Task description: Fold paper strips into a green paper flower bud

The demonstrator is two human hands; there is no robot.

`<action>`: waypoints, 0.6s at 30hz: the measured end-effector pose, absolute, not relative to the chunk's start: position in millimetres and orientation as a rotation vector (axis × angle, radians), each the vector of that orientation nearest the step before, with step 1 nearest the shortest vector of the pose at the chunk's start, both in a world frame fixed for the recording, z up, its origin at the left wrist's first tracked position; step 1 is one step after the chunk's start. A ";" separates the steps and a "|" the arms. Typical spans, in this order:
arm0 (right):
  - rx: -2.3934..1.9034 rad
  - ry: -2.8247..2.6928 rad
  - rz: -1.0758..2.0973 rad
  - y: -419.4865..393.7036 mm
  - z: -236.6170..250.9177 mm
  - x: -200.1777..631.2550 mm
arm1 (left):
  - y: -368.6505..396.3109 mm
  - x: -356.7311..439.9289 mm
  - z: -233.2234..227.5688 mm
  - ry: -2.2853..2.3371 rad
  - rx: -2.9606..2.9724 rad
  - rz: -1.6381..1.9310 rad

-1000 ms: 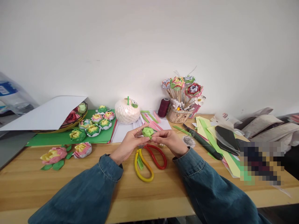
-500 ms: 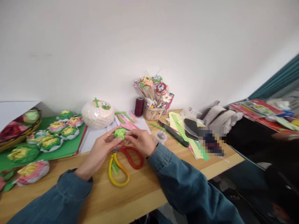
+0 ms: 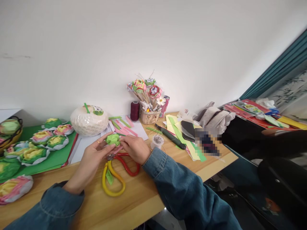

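Both hands pinched a folded green paper piece (image 3: 112, 139) between them, the left hand (image 3: 92, 156) from one side and the right hand (image 3: 134, 148) from the other, just above the scissors (image 3: 115, 174) on the wooden table (image 3: 144, 195).

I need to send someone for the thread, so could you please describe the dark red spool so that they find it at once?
Look along the wooden table to the white wall. The spool of dark red thread stands upright there, between the white netted ball and the small basket of paper flowers on sticks. It alone is a plain maroon cylinder.
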State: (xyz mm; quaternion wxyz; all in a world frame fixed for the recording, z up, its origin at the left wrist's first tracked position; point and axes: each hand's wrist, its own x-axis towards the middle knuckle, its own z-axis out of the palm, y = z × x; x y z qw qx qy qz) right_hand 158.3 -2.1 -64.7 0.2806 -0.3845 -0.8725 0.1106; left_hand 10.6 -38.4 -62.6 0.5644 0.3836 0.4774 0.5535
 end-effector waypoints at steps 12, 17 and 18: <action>-0.999 -2.143 0.576 1.4 -67.1 160.3 | -32.8 7.7 -69.5 1.011 0.896 1.324; -1.032 -2.145 0.587 1.3 -65.0 162.2 | -30.9 5.6 -72.9 0.966 0.906 1.320; -1.031 -2.144 0.601 1.1 -64.6 162.6 | -30.7 5.2 -73.0 0.961 0.910 1.317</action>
